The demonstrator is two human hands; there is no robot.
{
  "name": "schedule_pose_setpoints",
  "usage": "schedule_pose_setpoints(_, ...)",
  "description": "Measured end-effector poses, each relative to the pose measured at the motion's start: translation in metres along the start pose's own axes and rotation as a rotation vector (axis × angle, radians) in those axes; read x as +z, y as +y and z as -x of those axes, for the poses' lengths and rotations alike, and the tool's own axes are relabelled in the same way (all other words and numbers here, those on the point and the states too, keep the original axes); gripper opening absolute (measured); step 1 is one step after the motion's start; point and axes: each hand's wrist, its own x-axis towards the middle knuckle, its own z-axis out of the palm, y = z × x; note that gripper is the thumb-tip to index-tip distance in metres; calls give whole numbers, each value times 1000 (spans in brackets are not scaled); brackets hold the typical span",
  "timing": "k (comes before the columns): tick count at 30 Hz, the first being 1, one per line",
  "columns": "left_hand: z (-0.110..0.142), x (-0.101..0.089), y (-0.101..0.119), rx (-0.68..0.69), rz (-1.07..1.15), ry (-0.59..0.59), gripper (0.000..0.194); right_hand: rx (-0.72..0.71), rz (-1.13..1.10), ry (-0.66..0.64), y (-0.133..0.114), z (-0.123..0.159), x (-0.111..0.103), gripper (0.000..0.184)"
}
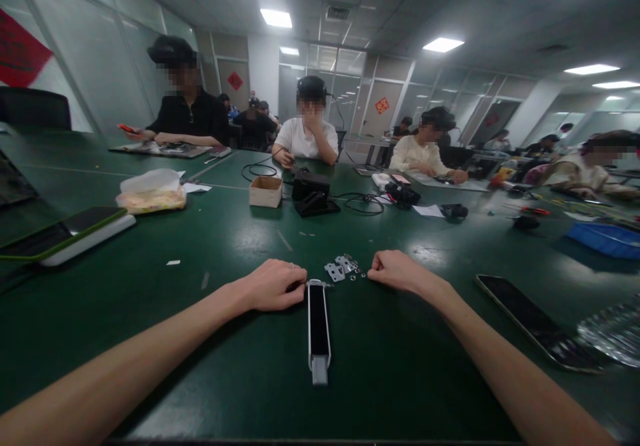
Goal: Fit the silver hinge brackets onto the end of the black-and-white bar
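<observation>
A long, narrow device (319, 326) with a white frame and a black inner strip lies on the green table, a grey tab at its near end. At its far end my left hand (277, 285) is closed, fingertips against or right beside the frame; what they pinch, if anything, is hidden. Just beyond it lie flat metal plates with holes (336, 272) and several small nuts or washers (353, 277). My right hand (400, 271) rests closed to the right of these small parts, thumb and fingers together. Whether it holds one of them cannot be made out.
A phone (537, 323) and a clear plastic bottle (613, 329) lie at the right, a blue tray (605, 239) beyond. Ahead stand a small cardboard box (265, 193) and a black device (311, 191) with cables. A green-edged tablet (65, 233) is at left. Other people sit around the table.
</observation>
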Motion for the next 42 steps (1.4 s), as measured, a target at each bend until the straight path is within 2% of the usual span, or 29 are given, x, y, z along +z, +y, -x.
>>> schedule_pose_setpoints(5,0,1,0,7,-1,13,20,-114,70,114,-6,7,-1,11)
schedule_pose_setpoints(8,0,3,-1,13,-14,21,19,-291,44,272,-14,13,1,6)
schedule_pose_setpoints(11,0,2,0,14,-5,24,19,-496,-100,392,-26,20,12,3)
schedule_pose_setpoints(15,0,1,1,7,1,22,19,-636,-271,377,-41,24,28,3)
schedule_pose_setpoints(18,-1,2,0,7,-16,28,19,-670,-312,324,-46,24,32,3)
schedule_pose_setpoints(25,-1,3,0,9,-22,27,19,-672,-309,256,-46,25,27,5)
schedule_pose_setpoints(30,-1,2,0,11,-10,26,19,-661,-329,229,-45,25,27,10)
schedule_pose_setpoints(34,0,0,1,18,9,31,19,-699,-343,234,-43,22,29,9)
schedule_pose_setpoints(42,0,1,0,31,20,26,20,-664,-354,227,-46,24,28,8)
